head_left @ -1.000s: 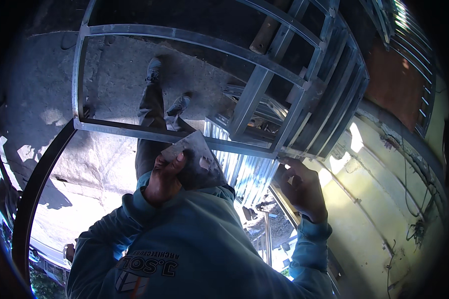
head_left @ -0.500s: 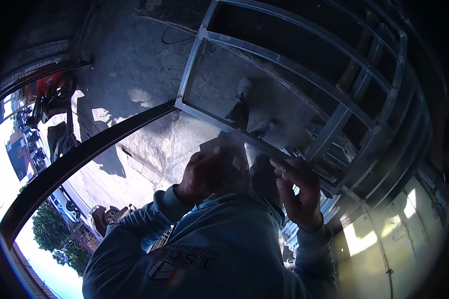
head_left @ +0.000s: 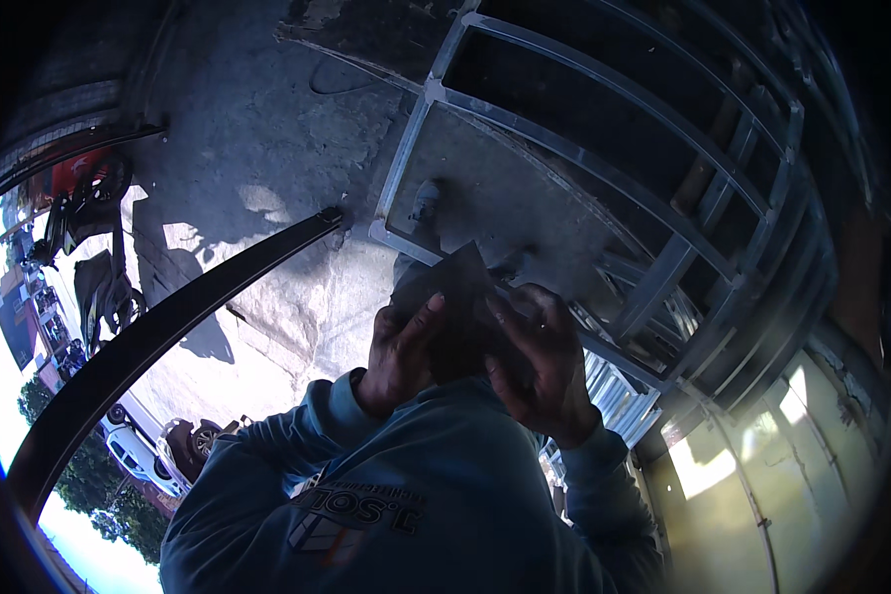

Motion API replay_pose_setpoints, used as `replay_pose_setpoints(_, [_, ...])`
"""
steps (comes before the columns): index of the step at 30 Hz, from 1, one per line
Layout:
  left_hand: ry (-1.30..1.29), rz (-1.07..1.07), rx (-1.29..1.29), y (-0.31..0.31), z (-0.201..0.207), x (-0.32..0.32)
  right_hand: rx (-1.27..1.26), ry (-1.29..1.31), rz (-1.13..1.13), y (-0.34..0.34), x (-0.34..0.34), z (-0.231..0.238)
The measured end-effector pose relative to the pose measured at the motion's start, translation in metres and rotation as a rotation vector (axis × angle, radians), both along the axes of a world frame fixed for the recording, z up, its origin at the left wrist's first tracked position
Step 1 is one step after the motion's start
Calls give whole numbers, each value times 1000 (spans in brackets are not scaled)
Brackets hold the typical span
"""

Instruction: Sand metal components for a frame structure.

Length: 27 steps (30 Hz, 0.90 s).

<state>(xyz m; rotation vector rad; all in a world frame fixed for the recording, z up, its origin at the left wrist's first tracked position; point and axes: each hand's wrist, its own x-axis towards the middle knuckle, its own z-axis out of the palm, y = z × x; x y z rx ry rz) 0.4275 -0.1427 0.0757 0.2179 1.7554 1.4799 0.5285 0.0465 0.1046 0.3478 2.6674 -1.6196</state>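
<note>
Head view: from my far-off seat, I look down on two bare hands in front of a blue long-sleeved top [head_left: 396, 445]. The left hand [head_left: 402, 345] is closed on a dark, thin, flat sheet with straight edges [head_left: 460, 322]. Its thumb lies across the front, and its other fingers are mostly hidden. The right hand [head_left: 540, 358] is half curled at the sheet's right side, with its thumb and first finger apart. I can't tell if it grips the sheet or only touches it.

The sheet is tilted, one corner up, between the hands. It sits in front of the low bar of a big silver-grey metal frame [head_left: 580, 152]. I can't tell if they touch. A long dark bar [head_left: 168, 315] stretches off to the left over the grey floor [head_left: 297, 124].

I think the sheet could slip down if the left thumb goes loose while the right hand is not really holding on. A thin edge might cut bare fingers if they slide along it. The top corner could knock the frame if the hands push forward. The deep shade makes a bad grip hard for me to spot.
</note>
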Motion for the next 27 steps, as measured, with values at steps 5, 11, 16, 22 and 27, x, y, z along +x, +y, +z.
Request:
replay_pose_setpoints(5, [23, -94, -30, -19, -19, -37, 34, -97, -43, -20, -28, 9])
replay_pose_setpoints(11, [844, -341, -136, -51, -35, -114, -182, -99, -261, -34, -49, 12])
replay_pose_setpoints(16, [834, -375, -274, -50, -57, -205, -1113, -456, -471, -56, -79, -20])
replay_pose_setpoints(22, [-824, 228, 216, -12, -79, -233, -492, -294, -158, -80, -105, -83])
replay_pose_setpoints(27, [-879, 171, 139, -9, -96, -230, -598, -402, -292, -101, -121, -101])
